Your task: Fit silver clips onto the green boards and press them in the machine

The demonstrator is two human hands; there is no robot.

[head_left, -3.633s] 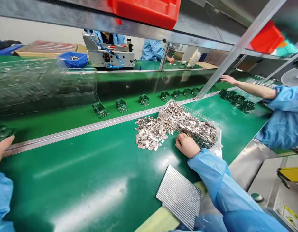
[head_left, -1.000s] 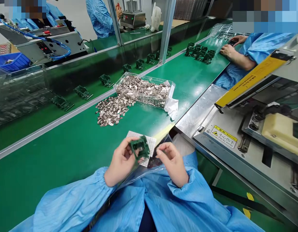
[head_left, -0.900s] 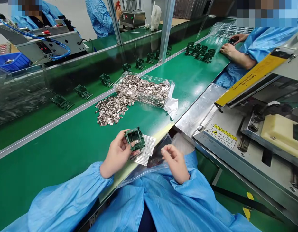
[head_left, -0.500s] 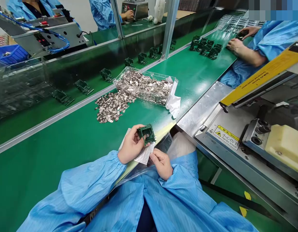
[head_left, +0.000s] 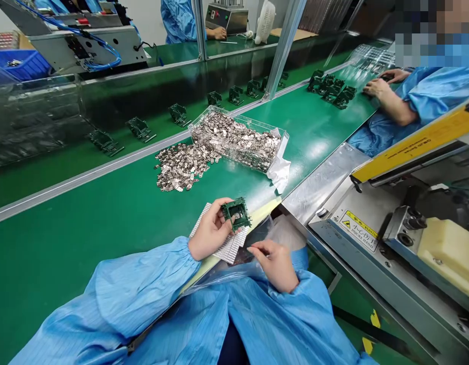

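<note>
My left hand (head_left: 209, 230) grips a square green plastic frame (head_left: 239, 213) with an open middle, its thumb pressed on the inner edge. Below that hand lies a sheet of small silvery pieces in rows (head_left: 229, 249), at the bench's near edge. Just right of the sheet, my right hand (head_left: 275, 261) is closed in a pinch, thumb against forefinger. Whatever sits between those fingertips is too small to make out. The right hand is apart from both the frame and the sheet.
A clear tray (head_left: 238, 139) of small metal pieces lies on the green bench, with a loose pile (head_left: 181, 167) beside it. Several green frames (head_left: 331, 88) stand farther back, near a co-worker's hands (head_left: 381, 86). A machine with a yellow bar (head_left: 417, 142) is at right.
My right hand has pulled away from the sheet's edge, toward the right and slightly down. My left hand still holds the green frame. The whole view has shifted a little.
</note>
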